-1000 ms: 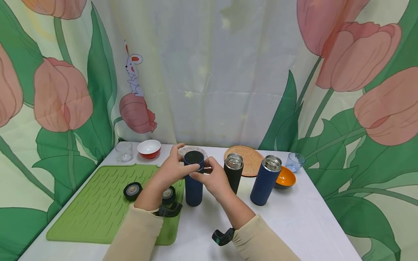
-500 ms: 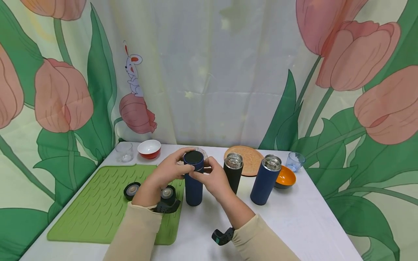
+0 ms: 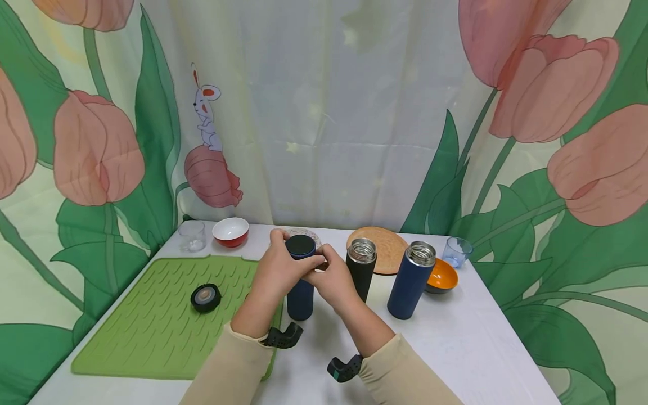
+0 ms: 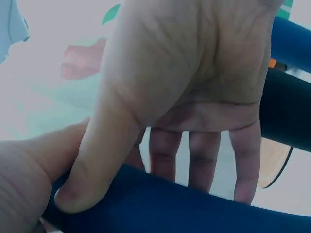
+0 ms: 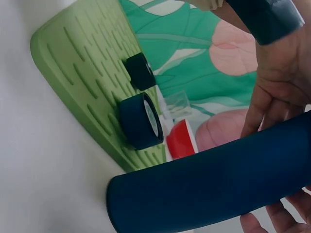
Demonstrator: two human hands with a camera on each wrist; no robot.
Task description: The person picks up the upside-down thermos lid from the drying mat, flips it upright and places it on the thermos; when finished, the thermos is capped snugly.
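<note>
Three tall cylindrical bottles stand on the white table [image 3: 445, 360]: the capped dark blue bottle [image 3: 301, 304], just past the right edge of the ridged green rectangular mat [image 3: 162, 323]; a black bottle [image 3: 361, 280] with a threaded steel neck; and an open blue bottle [image 3: 406, 289], also steel-necked. The left hand [image 3: 284, 267] curls round the capped dark blue bottle's top, its thumb across the front; the right hand [image 3: 331, 277] grips the same bottle from the other side, just below. Two round dark lids lie on the mat, one black [image 3: 205, 297] towards its middle, one dark blue [image 5: 138, 121] near its right edge. Two bowls: a red one with white inside [image 3: 231, 232] by the table's far edge, an orange one with dark outside [image 3: 443, 275] towards the right edge. Two glasses: one clear [image 3: 193, 236] at the far left corner, one bluish [image 3: 457, 252] at the right edge. By the far edge sit one round tan board [image 3: 390, 247] and one patterned plate [image 3: 313, 235], mostly hidden. Bare tabletop runs from the bottles to the near and right edges; between the black and capped bottles the right hand fills a narrow gap.
</note>
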